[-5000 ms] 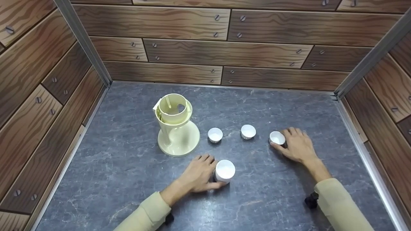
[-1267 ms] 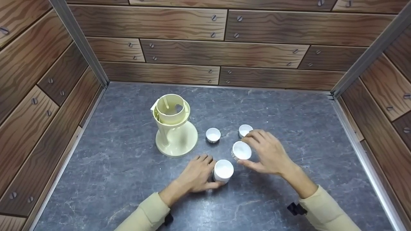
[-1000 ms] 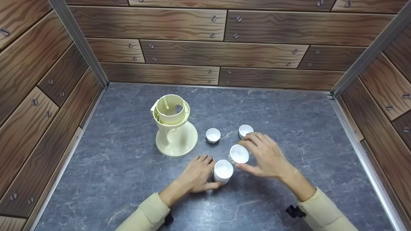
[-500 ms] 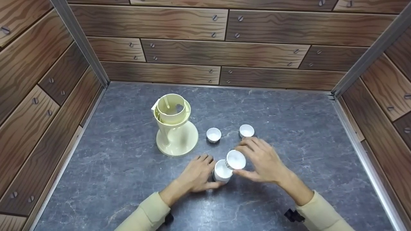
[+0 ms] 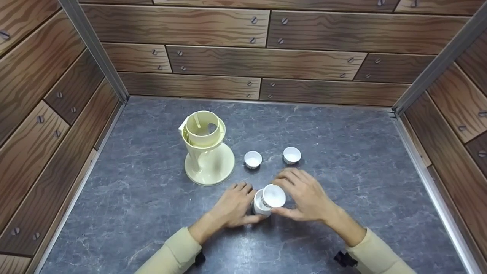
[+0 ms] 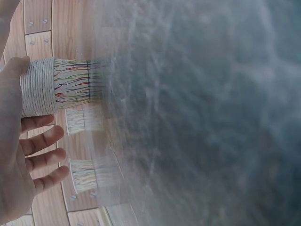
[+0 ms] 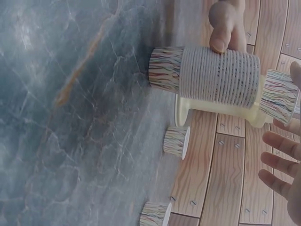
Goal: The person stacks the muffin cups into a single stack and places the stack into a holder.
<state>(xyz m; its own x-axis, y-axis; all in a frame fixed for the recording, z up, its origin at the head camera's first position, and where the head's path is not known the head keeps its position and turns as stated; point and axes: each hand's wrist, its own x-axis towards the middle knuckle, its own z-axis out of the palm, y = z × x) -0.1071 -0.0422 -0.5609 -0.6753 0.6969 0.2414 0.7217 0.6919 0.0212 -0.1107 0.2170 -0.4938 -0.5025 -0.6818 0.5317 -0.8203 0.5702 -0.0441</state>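
Note:
A tall stack of ridged white paper cups point(image 7: 218, 77), the lowest with coloured squiggly stripes, stands on the dark table. My left hand point(image 5: 235, 207) holds it from the left; its thumb point(image 7: 221, 35) lies against the stack in the right wrist view. My right hand point(image 5: 304, 196) holds a single striped paper cup point(image 5: 274, 195) by its side, tilted a little, close above the stack's open top. Two more paper cups stand upright and apart behind the hands: one left point(image 5: 253, 160), one right point(image 5: 292, 155).
At the left stands a pale yellow plastic stand point(image 5: 203, 142) with a ring-shaped top and a round base. Wood-print walls point(image 5: 213, 57) enclose the marbled table point(image 5: 133, 190) at the back and both sides.
My right hand has brought the cup from the far right of the table leftward and down until it hangs over the stack. The left hand stays on the stack.

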